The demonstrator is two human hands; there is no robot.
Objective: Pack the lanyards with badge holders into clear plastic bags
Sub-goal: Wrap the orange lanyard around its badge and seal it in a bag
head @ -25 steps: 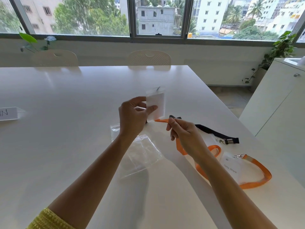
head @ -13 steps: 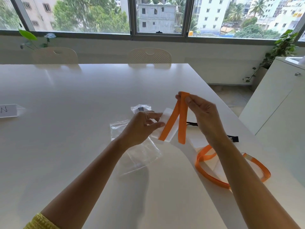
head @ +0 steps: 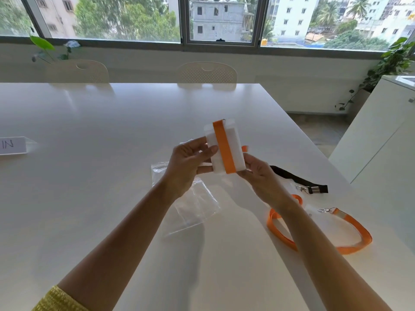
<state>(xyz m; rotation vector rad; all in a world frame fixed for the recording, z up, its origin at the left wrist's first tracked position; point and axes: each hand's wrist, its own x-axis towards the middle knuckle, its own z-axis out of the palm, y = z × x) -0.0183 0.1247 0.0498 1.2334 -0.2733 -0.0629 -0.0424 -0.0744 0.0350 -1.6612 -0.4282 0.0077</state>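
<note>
I hold a white badge holder up over the table's middle, with an orange lanyard strap laid lengthwise across its face. My left hand grips its left edge, thumb on the front. My right hand pinches its lower right corner. Clear plastic bags lie flat on the table under my left wrist. A second orange lanyard with a metal clip and a badge holder lies at the right. Behind it lies a black lanyard with its clip.
A white card marked "IN" lies at the table's left edge. Two chairs stand at the far side under the window. A white cabinet stands close to the table's right edge, with a plant behind it.
The orange strap hung folded from my raised right hand; now it is wrapped flat along the badge holder. Both hands have come together on the holder and lifted it higher.
</note>
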